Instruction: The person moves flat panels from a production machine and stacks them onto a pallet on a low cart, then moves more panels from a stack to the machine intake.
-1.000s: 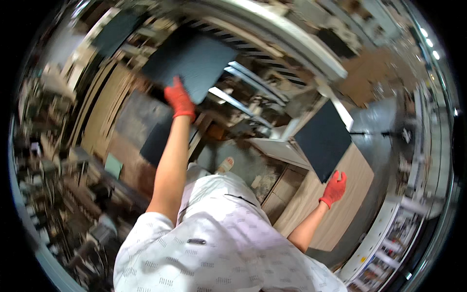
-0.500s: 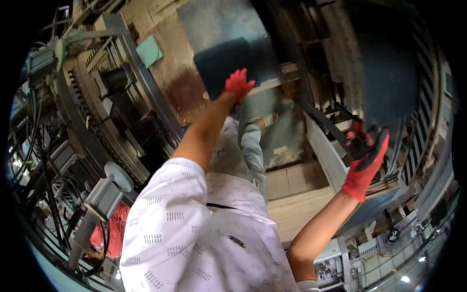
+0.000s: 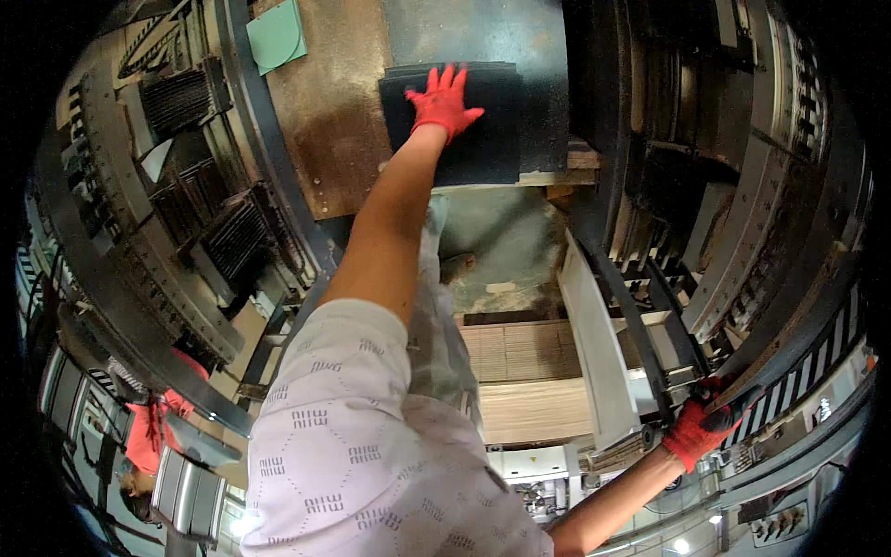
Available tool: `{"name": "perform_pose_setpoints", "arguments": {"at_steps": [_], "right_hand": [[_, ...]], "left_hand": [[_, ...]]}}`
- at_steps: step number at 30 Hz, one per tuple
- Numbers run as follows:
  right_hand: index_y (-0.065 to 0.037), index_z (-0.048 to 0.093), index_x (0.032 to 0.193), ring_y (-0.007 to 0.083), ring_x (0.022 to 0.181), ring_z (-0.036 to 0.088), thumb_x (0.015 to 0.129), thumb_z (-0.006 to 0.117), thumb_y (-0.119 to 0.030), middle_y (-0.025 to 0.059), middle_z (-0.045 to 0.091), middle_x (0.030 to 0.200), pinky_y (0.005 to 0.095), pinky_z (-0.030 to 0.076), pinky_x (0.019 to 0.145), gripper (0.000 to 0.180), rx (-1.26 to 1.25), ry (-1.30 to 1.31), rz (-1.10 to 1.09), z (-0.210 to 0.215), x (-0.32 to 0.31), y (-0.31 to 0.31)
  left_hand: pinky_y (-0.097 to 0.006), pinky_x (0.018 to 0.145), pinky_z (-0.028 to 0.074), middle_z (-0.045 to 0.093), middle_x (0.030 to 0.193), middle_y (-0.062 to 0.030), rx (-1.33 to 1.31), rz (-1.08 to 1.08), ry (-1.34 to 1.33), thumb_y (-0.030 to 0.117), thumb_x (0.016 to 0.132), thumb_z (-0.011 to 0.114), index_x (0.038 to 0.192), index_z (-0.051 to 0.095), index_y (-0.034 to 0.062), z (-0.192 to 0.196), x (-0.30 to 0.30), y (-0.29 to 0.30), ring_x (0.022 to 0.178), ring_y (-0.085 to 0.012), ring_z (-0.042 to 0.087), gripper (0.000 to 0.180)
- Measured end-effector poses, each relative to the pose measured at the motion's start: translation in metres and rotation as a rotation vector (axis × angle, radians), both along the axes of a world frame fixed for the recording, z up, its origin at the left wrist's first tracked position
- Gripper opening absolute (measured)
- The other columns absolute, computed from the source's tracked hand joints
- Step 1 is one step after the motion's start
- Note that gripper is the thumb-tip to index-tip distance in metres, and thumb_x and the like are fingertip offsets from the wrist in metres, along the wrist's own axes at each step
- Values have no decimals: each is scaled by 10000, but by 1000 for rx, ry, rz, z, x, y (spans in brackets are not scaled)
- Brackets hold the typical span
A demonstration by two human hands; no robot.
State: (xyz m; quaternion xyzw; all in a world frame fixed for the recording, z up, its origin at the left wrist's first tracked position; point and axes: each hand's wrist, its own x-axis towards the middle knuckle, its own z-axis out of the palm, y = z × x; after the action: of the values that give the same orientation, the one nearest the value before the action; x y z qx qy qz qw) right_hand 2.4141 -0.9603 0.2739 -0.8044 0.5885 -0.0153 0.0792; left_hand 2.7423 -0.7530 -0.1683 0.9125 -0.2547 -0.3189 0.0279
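My left hand (image 3: 444,104), in a red glove, lies flat with fingers spread on a stack of black sheets (image 3: 483,153). The sheets rest on a flat metal table (image 3: 339,111), partly brown and partly blue-grey. Over at the lower right, my right hand (image 3: 698,429) wears a red glove with a dark palm. Its fingers curl round the edge of a dark metal rail (image 3: 789,339) on the machine; some of the fingertips are hidden there.
A pale green sheet (image 3: 277,39) lies at the table's far left. Dark machine frames (image 3: 237,139) flank both sides. A white panel (image 3: 594,343) stands right of a stack of light boards (image 3: 524,410). At the lower left is another person in red (image 3: 153,436).
My left hand has come farther onto the black sheets. My right hand, earlier with its thumb stretched out, has lowered and closed at the rail. The whole view has turned.
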Motion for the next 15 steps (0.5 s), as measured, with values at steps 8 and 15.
{"name": "perform_pose_setpoints", "arguments": {"at_steps": [8,15], "right_hand": [[-165,410,1357,152,750,506,959,502,-270,67,554,1043,266,428,613,422,157,-685,-418,-15,-6,-9],[-70,325,1430,224,894,572,769,550,15,158,512,1237,306,491,707,703,-22,-283,-75,-12,-33,-17]], "left_hand": [[-566,1004,290,329,1427,-169,9,767,-311,571,588,791,1385,365,135,5,-72,120,1293,-364,336,1004],[-351,850,444,625,1011,-172,-371,1257,553,529,734,733,1057,586,-108,-81,-150,214,927,-252,567,729]]}}
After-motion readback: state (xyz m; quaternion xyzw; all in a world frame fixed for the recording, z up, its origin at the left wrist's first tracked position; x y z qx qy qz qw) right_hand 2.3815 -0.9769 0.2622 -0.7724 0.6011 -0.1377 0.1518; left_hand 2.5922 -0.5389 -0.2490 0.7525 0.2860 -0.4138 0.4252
